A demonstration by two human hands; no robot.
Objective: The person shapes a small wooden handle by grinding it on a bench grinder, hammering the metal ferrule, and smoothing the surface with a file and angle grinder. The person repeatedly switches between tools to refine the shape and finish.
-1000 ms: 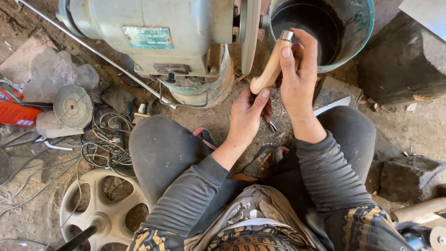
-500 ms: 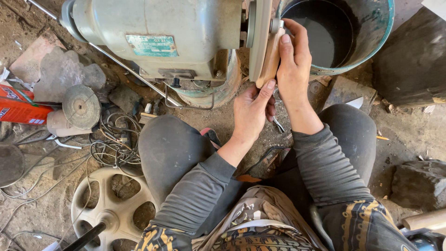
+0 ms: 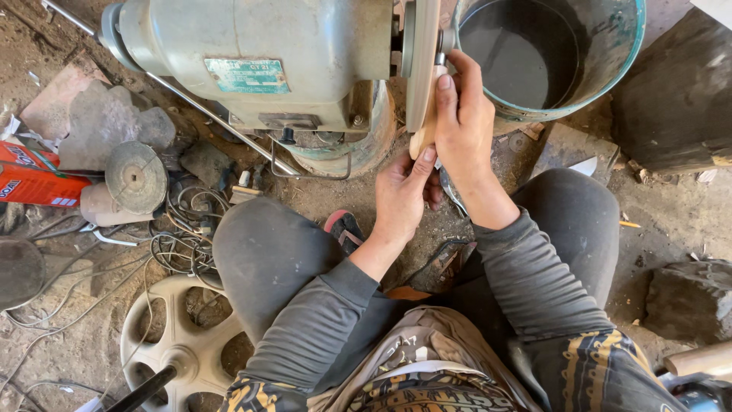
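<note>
I sit on the ground in front of a grey-green bench grinder [image 3: 259, 69]. A pale wooden handle [image 3: 422, 137] with a metal end is pressed against the grinder's thin wheel [image 3: 422, 53]. My right hand [image 3: 461, 122] grips the handle's upper part, fingers lying along it next to the wheel. My left hand [image 3: 402, 194] holds the handle's lower end from below, thumb on the wood. Most of the handle is hidden by my fingers.
A round teal bucket [image 3: 564, 111] with dark liquid stands right of the wheel. Left lie stones, a grinding disc [image 3: 136, 177], a red box [image 3: 34, 181], tangled wires [image 3: 171, 244] and a white wheel cover [image 3: 179, 347]. A dark rock [image 3: 690, 297] sits at the right.
Both hands have brought the wooden handle left and up, from in front of the bucket onto the grinder's wheel. The view has moved closer to the grinder.
</note>
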